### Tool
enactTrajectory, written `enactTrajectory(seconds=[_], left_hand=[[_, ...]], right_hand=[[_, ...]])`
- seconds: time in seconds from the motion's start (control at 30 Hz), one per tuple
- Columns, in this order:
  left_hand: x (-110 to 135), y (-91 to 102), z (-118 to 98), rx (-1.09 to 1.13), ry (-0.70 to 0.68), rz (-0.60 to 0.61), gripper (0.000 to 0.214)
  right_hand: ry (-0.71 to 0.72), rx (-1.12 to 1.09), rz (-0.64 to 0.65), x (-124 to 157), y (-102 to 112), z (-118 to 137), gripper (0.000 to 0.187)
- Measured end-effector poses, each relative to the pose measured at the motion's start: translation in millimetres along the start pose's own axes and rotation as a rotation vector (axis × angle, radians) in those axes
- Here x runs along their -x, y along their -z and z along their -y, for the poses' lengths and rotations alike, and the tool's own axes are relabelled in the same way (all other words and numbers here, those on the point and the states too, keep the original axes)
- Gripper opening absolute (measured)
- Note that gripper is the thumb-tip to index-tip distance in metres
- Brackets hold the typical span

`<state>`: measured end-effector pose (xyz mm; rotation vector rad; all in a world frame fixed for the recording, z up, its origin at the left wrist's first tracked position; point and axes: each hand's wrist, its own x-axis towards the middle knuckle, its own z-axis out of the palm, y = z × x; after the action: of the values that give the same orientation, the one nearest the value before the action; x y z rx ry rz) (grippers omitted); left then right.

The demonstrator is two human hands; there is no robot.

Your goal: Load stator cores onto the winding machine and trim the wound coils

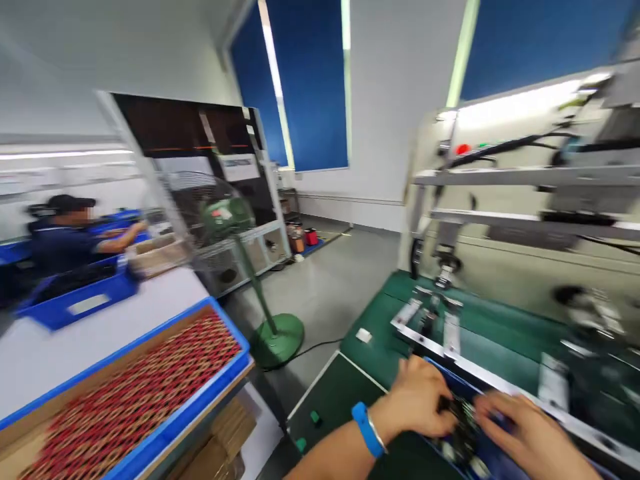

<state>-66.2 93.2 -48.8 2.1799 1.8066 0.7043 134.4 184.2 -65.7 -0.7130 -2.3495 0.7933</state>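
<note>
My left hand, with a blue wristband and a thin metal bangle, reaches over the edge of a blue tray. My right hand is just to its right, over the same tray. Between the two hands lies a heap of small dark parts, blurred by motion. Both hands are at or touching these parts, but I cannot tell whether either holds one. The tray's lower part is hidden by my hands and the frame edge.
The tray sits on a green bench mat before a beige machine with metal rails. Small green pieces lie near the mat's edge. To the left are a green floor fan, a blue-rimmed crate of red coils, and a seated co-worker.
</note>
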Motion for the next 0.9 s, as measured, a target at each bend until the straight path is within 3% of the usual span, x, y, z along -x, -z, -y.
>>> enactTrajectory(seconds=[0.07,0.13,0.27,0.53,0.67,0.77,0.9], left_hand=[[1,4.6,-1,0.074,0.02,-0.064,0.025],[-2,7.1,0,0.138,-0.004,-0.063,0.02],[-2,6.7,1,0.23,-0.026,-0.067,0.018],[1,5.7,11,0.418,0.054,-0.198,0.026],[0,5.5,10,0.503,0.107,-0.235,0.023],[1,7.3,6,0.577,0.115,-0.256,0.025],[2,12.6,1,0.938,0.079,-0.195,0.038]], right_hand=[[-0.01,0.19,0.047,0,3,34,0.008],[-0.076,0.343,0.095,-6,1,55,0.027],[-0.173,0.361,0.088,-11,-4,64,0.03],[-0.045,-0.068,0.073,-2,23,63,0.042],[0.022,-0.279,0.039,-3,27,67,0.024],[0.085,-0.408,-0.037,-6,25,70,0.033],[0.171,-0.459,-0.131,-7,22,76,0.035]])
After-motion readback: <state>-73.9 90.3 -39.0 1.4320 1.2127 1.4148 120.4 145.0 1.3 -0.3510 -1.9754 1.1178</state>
